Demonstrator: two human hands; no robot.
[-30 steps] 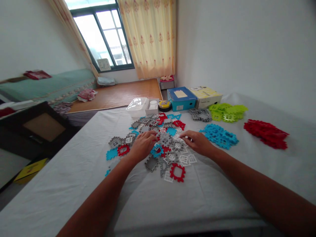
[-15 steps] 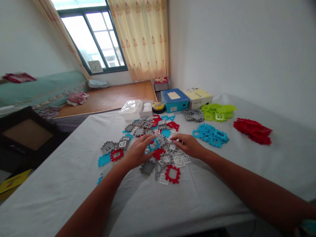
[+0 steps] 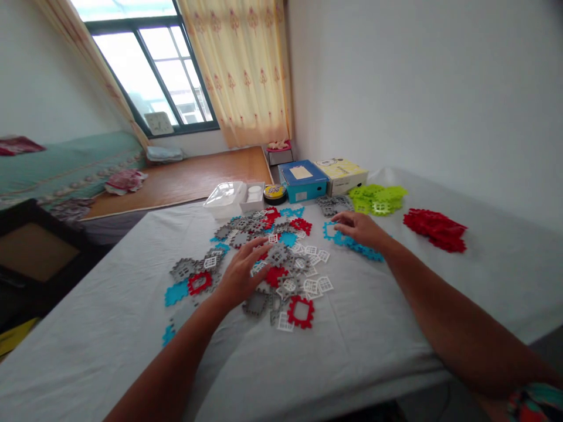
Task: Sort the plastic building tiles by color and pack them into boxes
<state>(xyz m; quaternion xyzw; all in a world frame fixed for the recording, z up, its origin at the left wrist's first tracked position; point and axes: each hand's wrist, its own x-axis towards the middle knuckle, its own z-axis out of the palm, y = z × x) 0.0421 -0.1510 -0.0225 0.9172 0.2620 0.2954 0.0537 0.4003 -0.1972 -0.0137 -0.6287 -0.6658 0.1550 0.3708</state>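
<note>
My left hand (image 3: 244, 272) rests over the near middle of a mixed heap of toothed plastic building panels, its fingers spread and open. Near its fingertips lie a grey panel (image 3: 279, 255), a small white window insert (image 3: 273, 238) and a red panel (image 3: 276, 276). On the right, my right hand (image 3: 363, 230) is over a pile of blue panels (image 3: 363, 249), fingers bent and apart, covering part of the pile. A blue panel with a square opening (image 3: 329, 230) sticks out beside its thumb. A red frame panel (image 3: 301, 312) lies at the heap's near edge.
Behind the blue panels are a grey pile (image 3: 334, 205) and a lime green pile (image 3: 380, 198). Red panels (image 3: 435, 228) are stacked at the right. A blue box (image 3: 303, 181), a yellow-and-white box (image 3: 341, 176), a round tin (image 3: 275, 193) and a clear plastic container (image 3: 225, 198) stand at the back.
My right hand has moved right, from the mixed heap to the blue pile. My left hand stays over the heap. The whole view has shifted slightly.
</note>
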